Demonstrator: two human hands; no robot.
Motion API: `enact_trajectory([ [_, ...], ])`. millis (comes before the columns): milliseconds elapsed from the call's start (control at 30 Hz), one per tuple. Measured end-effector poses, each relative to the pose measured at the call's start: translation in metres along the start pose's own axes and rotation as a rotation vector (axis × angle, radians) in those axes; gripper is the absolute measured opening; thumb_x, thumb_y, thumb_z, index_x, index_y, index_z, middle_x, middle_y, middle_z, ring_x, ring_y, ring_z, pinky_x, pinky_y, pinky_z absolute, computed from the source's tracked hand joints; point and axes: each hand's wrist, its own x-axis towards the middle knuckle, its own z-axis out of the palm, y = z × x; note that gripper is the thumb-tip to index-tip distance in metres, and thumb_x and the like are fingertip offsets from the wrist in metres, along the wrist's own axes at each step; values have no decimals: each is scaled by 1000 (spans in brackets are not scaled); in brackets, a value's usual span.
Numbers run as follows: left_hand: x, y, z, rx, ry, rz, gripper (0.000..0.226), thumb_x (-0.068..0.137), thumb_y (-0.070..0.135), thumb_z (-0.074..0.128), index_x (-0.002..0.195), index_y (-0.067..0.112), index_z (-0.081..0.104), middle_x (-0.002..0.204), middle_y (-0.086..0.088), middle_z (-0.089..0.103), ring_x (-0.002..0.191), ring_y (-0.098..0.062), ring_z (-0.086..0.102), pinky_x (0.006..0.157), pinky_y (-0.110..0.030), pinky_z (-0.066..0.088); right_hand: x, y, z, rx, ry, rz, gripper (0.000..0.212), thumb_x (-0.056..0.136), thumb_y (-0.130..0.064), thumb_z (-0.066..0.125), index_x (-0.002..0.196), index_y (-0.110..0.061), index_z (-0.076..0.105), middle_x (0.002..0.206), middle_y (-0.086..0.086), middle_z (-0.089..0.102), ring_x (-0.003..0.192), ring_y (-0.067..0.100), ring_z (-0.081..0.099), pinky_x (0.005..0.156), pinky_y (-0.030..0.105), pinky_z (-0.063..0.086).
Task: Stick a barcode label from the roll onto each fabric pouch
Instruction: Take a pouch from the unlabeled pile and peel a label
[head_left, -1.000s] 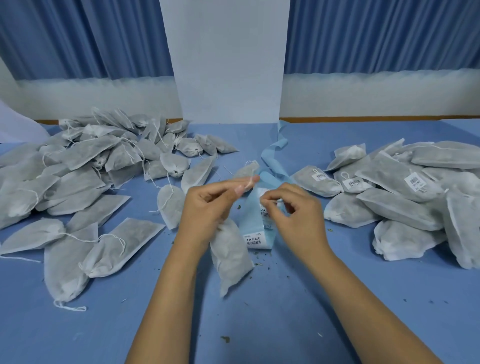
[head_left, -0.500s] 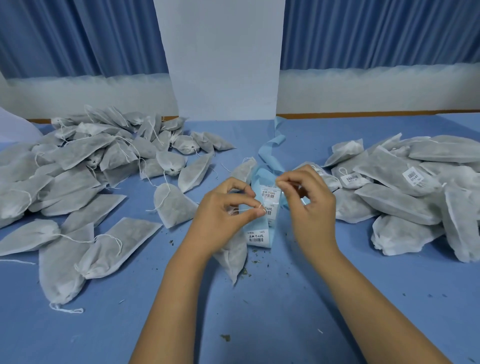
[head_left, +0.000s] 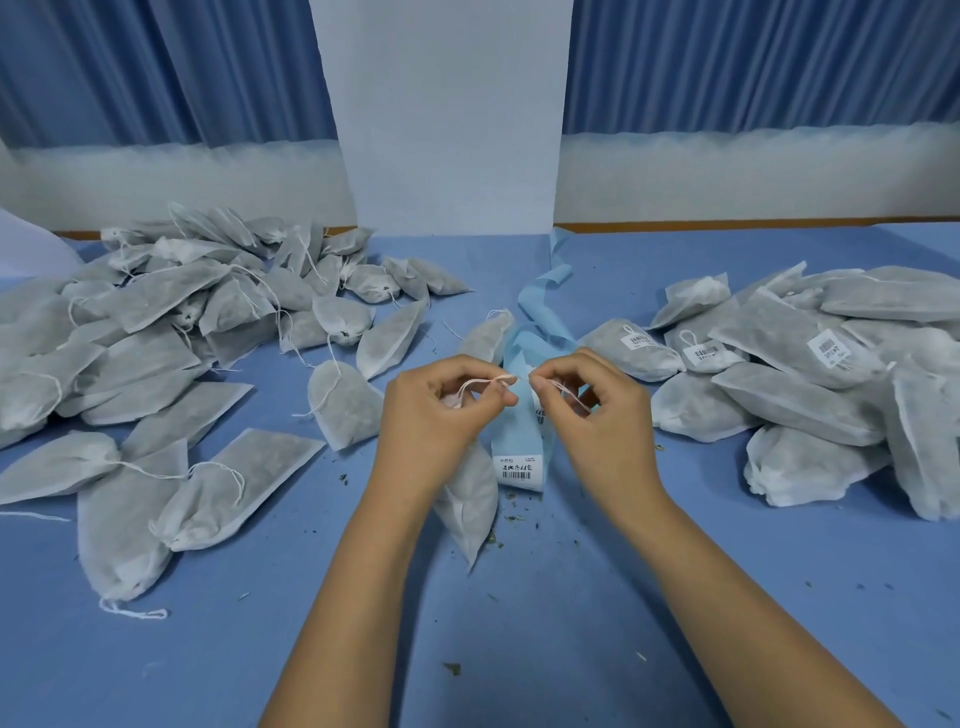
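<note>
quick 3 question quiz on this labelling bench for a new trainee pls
1. True or false: pouches in the right pile carry labels.
2. What colour is the backing of the label strip?
3. What do the left hand and right hand both pinch? A) the string of a pouch B) the strip C) a loose label
Key: 1 true; 2 blue; 3 A.
</note>
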Motion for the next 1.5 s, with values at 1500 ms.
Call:
enact_trajectory([
  [1500, 0, 5, 4, -294, -50, -122, 29, 87, 7, 68, 97, 32, 77, 81, 0, 72, 50, -7, 41, 52, -14, 40, -1, -13, -2, 6, -65, 30, 11, 84, -8, 62, 74, -12, 62, 73, -13, 57, 73, 10, 49, 79, 28, 40],
])
